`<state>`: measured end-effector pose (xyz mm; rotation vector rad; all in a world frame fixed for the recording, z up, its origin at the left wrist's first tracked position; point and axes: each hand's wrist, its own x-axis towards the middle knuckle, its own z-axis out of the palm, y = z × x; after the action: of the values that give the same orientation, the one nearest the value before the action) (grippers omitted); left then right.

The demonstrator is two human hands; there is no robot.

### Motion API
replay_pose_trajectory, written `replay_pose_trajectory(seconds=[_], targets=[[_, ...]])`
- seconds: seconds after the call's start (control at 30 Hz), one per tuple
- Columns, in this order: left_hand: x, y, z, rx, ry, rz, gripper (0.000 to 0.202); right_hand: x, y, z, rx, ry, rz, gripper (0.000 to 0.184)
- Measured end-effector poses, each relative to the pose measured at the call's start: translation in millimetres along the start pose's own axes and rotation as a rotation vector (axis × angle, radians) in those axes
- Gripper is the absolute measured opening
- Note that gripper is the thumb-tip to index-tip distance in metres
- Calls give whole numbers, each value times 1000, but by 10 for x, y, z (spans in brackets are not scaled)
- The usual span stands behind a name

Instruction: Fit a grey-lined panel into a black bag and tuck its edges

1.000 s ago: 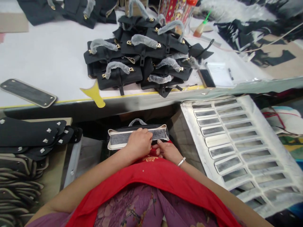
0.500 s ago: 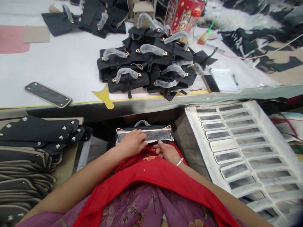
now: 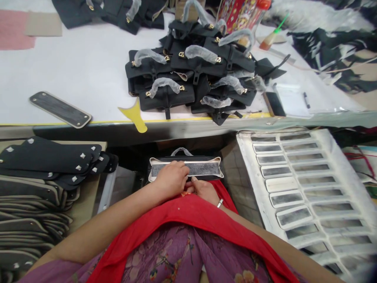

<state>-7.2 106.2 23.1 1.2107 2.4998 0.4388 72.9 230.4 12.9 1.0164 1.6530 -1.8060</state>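
A black handbag (image 3: pixel 204 169) rests at my lap with its long, narrow grey side facing me, bordered by pale raw edges that stand up at the corners. Its plastic-wrapped handle (image 3: pixel 181 151) sticks up at the far side. My left hand (image 3: pixel 173 177) lies over the near edge left of the middle, its fingers curled closed on it. Just to the right, my right hand (image 3: pixel 205 191) has its thumb on the same near edge and its fingers bent under. The undersides of both hands are hidden.
On the white table, black handbags (image 3: pixel 182 100) are piled. A black base panel (image 3: pixel 60 109) and a yellow piece (image 3: pixel 135 114) lie left of them. Stacked panels (image 3: pixel 29 196) stand at left. A white slotted rack (image 3: pixel 304 169) holding several pale-edged strips leans at right.
The view has shifted slightly, so the table things appear higher and farther right. My hands stay at the bag's near edge, with the right hand a little closer to the left.
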Motion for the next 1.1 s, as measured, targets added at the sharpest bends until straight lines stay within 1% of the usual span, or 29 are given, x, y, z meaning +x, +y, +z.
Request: replay_pose_trajectory(seconds=[0.13,0.23,0.3,0.43,0.57,0.7,0.87,0.97,1.1], targets=[[27,-50,-23,-2,-18,17,12,-26,-155,130,-160,24,9,46],[2,-113,-69,-25,-49,43,8,-11,-191,193,-220,-11,-13,43],[-56,-179,-122,-32,-55,65,8,20,-162,223,-186,-32,-19,39],[-225,-362,-219,52,4,60,9,98,-55,282,-34,0,26,38],[-316,-496,-218,63,-3,34,15,124,-34,362,-14,13,48,40],[-327,-501,-175,70,17,25,17,99,-87,471,3,26,84,40],[-353,-500,-135,52,44,13,18,79,-116,642,-4,-17,84,44],[-370,-552,-128,27,39,14,16,99,-117,753,-18,-40,59,44],[-397,-646,-151,-36,26,46,7,136,-95,896,-26,-51,35,45]])
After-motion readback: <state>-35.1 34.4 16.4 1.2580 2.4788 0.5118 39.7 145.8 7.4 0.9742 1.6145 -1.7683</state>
